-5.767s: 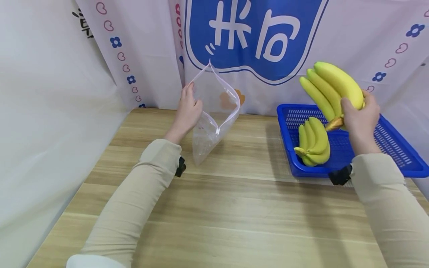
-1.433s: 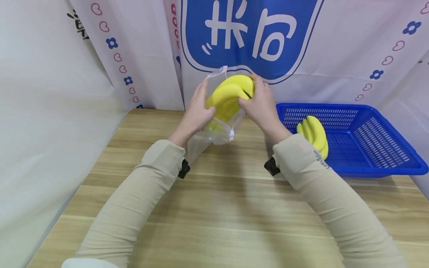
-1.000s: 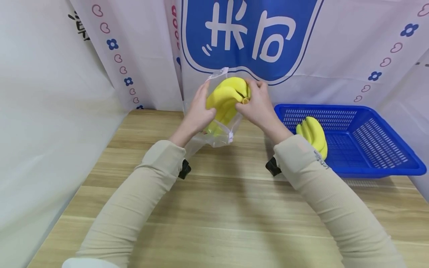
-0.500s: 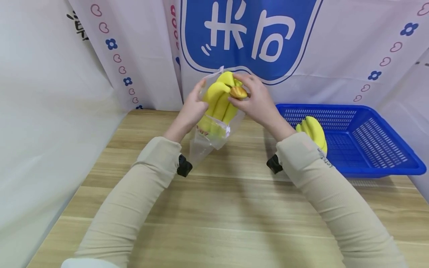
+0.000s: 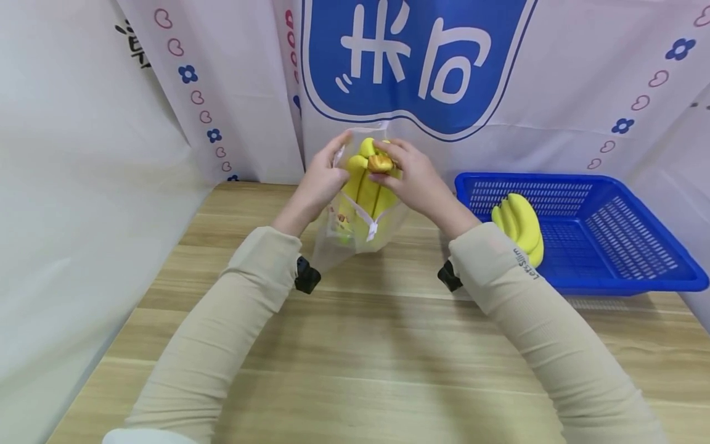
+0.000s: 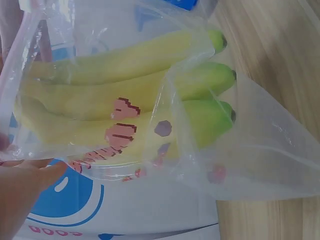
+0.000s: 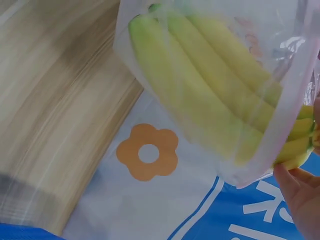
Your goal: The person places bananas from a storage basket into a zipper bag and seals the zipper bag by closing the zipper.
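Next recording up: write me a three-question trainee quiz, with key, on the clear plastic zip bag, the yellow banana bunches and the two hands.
1. True or false: the clear plastic zip bag is zipped shut.
2. Multiple choice: where does the right hand hold the yellow banana bunch that is in the bag?
A. By the green tips
B. By the brown stem end
C. Nowhere; it is not touching it
3. Fill in the blank: a second yellow banana bunch lies in the ____.

Key:
1. False; its mouth is open, with the left hand holding the edge.
2. B
3. blue plastic basket
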`<state>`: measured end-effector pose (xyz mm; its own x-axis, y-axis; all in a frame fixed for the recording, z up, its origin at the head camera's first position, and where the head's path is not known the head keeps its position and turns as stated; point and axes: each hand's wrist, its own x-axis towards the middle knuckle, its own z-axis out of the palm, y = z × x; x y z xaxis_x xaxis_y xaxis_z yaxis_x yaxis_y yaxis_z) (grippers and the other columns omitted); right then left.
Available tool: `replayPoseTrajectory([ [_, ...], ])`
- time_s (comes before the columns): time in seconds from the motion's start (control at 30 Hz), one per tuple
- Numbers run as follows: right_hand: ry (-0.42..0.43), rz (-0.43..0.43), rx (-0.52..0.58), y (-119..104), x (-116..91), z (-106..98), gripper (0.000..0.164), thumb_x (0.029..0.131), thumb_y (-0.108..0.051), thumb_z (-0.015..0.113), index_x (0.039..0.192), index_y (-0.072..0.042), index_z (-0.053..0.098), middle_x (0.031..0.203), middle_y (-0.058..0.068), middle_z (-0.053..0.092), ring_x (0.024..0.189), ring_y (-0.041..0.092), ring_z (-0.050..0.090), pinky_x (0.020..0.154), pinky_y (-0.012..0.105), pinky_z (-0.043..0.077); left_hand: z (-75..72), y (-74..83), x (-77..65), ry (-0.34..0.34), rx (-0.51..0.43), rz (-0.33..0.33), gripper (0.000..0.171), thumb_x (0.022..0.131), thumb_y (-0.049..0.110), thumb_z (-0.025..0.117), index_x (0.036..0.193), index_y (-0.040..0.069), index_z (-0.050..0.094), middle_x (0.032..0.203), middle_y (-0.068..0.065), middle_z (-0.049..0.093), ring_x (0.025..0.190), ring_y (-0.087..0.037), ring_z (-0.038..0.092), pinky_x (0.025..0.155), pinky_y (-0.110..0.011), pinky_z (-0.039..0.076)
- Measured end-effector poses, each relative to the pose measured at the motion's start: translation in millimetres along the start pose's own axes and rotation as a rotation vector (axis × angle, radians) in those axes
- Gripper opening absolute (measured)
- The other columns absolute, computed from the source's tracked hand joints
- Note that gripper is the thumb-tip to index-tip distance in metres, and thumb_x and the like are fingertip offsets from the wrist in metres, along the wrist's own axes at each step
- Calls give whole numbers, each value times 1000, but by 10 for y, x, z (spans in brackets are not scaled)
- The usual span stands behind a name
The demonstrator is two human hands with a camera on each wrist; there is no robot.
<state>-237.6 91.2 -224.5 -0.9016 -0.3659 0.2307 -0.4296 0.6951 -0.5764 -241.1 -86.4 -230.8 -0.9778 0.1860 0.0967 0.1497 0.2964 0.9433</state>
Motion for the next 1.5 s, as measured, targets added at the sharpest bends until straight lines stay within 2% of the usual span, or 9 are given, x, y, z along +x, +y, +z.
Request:
replayPoseTrajectory([
  [0.13, 38, 18, 0, 13, 13, -4, 57, 89, -25, 67, 141, -11, 47, 148, 15, 42, 135, 33, 44, 111, 46, 40, 8, 23, -17, -9, -18, 34, 79, 78, -13, 40, 150, 17, 30, 157, 2, 30, 140, -16, 31, 56, -14, 38],
  [0.4, 198, 59, 71, 39, -2, -16, 39, 91, -17, 64, 128, -7, 60, 125, 17, 54, 110, 31, 62, 95, 40, 55, 34, 57, -36, -24, -36, 48, 77, 80, -11, 40, 151, 19, 30, 157, 3, 31, 138, -16, 38, 58, -14, 37],
  [0.53, 197, 61, 67, 77, -24, -49, 36, 91, -17, 64, 125, -5, 62, 127, 17, 55, 110, 32, 61, 94, 41, 55, 10, 26, -39, -1, -45, 43, 80, 78, -12, 40, 152, 16, 25, 158, 1, 28, 132, -20, 37, 55, -14, 36],
  [0.7, 181, 74, 44, 183, -73, -99, 33, 92, -14, 62, 124, -4, 62, 129, 18, 55, 113, 33, 59, 95, 43, 54, -32, -11, -38, 9, -20, 24, 81, 79, -11, 40, 153, 16, 20, 160, 2, 21, 143, -15, 26, 60, -15, 38],
  [0.93, 162, 205, -3, 422, -170, -234, 37, 94, -12, 56, 130, -5, 57, 134, 20, 51, 120, 34, 55, 96, 47, 52, -68, -29, -5, 67, -48, 7, 81, 81, -12, 39, 154, 16, 17, 162, 5, 15, 148, -15, 16, 64, -16, 38],
  [1.03, 168, 266, -20, 522, -227, -294, 37, 95, -12, 54, 131, -5, 56, 138, 19, 49, 121, 35, 53, 96, 49, 51, -93, -46, 8, 97, -70, 3, 83, 80, -12, 40, 154, 15, 16, 162, 4, 14, 149, -15, 13, 74, -18, 40],
  [1.1, 171, 298, -34, 590, -269, -328, 37, 95, -11, 53, 131, -5, 56, 139, 21, 49, 121, 37, 53, 96, 50, 50, -116, -65, 18, 112, -72, 1, 83, 80, -12, 40, 154, 16, 15, 162, 4, 14, 150, -16, 13, 90, -20, 43],
  [1.23, 164, 353, -59, 747, -363, -380, 39, 94, -10, 51, 132, -3, 54, 137, 24, 49, 118, 39, 53, 97, 52, 49, -167, -111, 39, 135, -85, 2, 83, 80, -12, 39, 154, 15, 14, 162, 3, 13, 150, -16, 11, 117, -30, 29],
  [1.5, 118, 443, -69, 1059, -573, -495, 46, 95, -13, 48, 139, 0, 46, 140, 27, 47, 115, 39, 51, 86, 50, 48, -243, -160, 34, 180, -49, -25, 83, 81, -9, 39, 154, 21, 15, 162, 6, 12, 150, -15, 11, 117, -33, 30],
])
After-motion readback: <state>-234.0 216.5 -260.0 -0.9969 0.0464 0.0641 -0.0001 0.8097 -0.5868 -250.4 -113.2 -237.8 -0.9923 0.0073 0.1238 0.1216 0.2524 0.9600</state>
